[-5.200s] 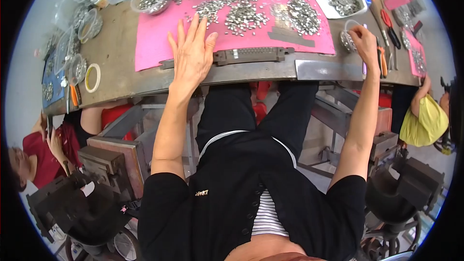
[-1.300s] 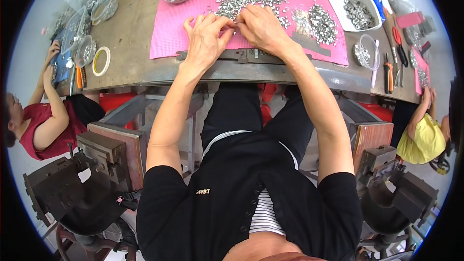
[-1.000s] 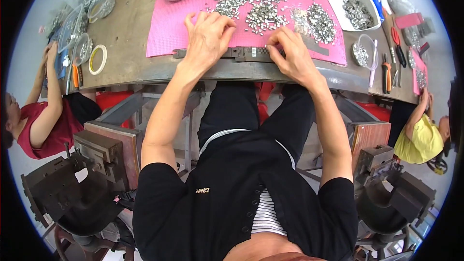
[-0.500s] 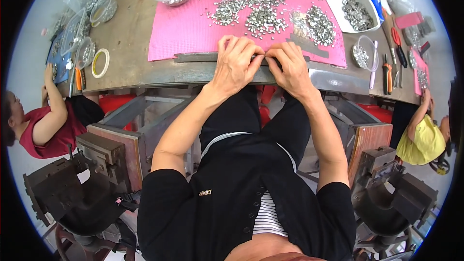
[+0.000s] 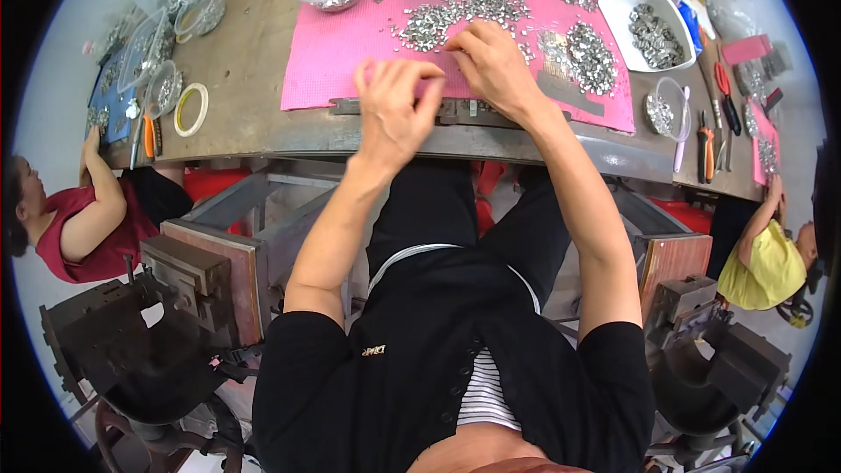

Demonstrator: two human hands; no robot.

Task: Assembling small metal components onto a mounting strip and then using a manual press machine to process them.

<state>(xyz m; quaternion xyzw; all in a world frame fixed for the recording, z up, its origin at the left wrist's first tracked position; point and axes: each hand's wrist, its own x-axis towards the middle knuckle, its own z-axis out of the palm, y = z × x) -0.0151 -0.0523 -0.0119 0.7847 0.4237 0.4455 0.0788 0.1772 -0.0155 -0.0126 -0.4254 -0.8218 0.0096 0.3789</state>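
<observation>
My left hand [image 5: 392,109] hovers over the near edge of the pink mat [image 5: 328,61], its fingers loosely bent and apart from the thumb, slightly blurred. Farther forward, my right hand [image 5: 495,70] reaches to the near side of a heap of small shiny metal pieces [image 5: 429,24]. Its fingertips are drawn together there; whatever is between them is too small to make out. Below both hands a dark metal bar [image 5: 451,110] lies along the bench's front edge, with a small bright piece in it. Another pile of metal pieces [image 5: 590,60] lies to the right.
A clear bowl of pieces [image 5: 333,2] stands at the mat's far left, a white tray [image 5: 615,10] at its right. Tape [image 5: 180,114] lies left; orange-handled pliers [image 5: 704,153] and red-handled pliers [image 5: 725,92] lie right. One co-worker [image 5: 88,219] sits on each side.
My hands have parted from their meeting point at the metal bar. The right one has moved forward to the heap; the left has drawn left and its thumb has come away from the fingers.
</observation>
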